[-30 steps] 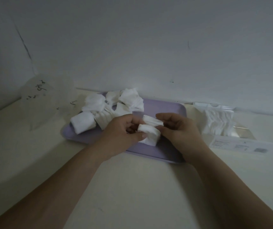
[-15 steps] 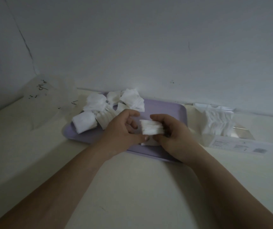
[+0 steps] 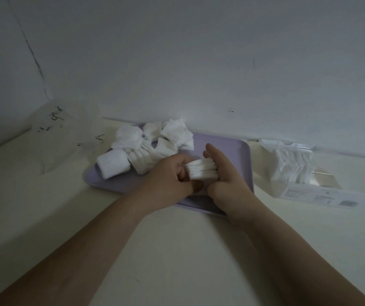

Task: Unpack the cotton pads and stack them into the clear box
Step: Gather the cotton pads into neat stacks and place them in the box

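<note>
Cream tabletop (image 3: 177,250) carries lilac tray (image 3: 232,151); clear box (image 3: 327,180), part-filled with pads, sits just right of it. Loose pad heap (image 3: 150,149) lies on tray's far left. Over tray's near side, left hand (image 3: 168,175) fingers are curled, pinching pad stack (image 3: 202,172) at its left end. Right hand (image 3: 227,173) fingers are nearly straight, flat against its right end. Half a second ago they curled over the stack.

Left hand (image 3: 168,176) and right hand (image 3: 229,176) hold a stack of cotton pads (image 3: 202,171) between them over the lilac tray (image 3: 232,151).
</note>
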A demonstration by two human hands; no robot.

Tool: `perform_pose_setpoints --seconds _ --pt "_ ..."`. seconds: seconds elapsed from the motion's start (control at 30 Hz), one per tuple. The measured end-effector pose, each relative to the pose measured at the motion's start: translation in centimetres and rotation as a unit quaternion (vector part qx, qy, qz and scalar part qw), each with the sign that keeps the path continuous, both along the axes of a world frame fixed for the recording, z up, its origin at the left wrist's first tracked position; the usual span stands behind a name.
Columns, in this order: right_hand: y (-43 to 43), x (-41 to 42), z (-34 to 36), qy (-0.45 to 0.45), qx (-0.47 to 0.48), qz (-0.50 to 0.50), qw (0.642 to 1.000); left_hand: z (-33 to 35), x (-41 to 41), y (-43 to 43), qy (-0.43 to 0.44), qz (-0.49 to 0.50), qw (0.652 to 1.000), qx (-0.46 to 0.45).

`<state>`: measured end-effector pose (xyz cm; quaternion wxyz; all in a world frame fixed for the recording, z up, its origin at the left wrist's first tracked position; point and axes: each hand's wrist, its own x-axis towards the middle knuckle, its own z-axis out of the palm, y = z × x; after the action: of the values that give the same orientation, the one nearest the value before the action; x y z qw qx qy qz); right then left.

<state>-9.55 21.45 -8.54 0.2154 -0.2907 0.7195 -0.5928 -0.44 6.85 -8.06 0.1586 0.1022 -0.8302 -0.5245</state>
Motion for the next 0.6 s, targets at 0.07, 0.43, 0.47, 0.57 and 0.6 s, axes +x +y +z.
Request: perform_pose_setpoints --seconds 0.07,0.43,0.47,0.57,0.6 --pt "-0.1 0.2 -0.2 -0.007 -0.006 0.009 1.0 -0.2 -0.1 0.0 0.0 0.002 1.0 -0.018" --pt "0.9 -0.3 0.2 0.201 0.2 0.108 0.953 -0.7 -0.2 -0.9 -0.024 0.033 0.995 -0.091" --pt "0.9 -0.3 0.2 0.209 0.197 0.113 0.951 -0.8 -0.2 -0.9 -0.021 0.034 0.994 -0.098" --pt "1.0 -0.5 0.3 0.205 0.131 0.068 0.968 -0.8 0.0 -0.8 -0.024 0.038 0.997 -0.063" --pt "1.1 -0.6 0.4 0.185 0.098 0.046 0.977 -0.7 0.0 -0.9 -0.028 0.033 0.998 -0.04"
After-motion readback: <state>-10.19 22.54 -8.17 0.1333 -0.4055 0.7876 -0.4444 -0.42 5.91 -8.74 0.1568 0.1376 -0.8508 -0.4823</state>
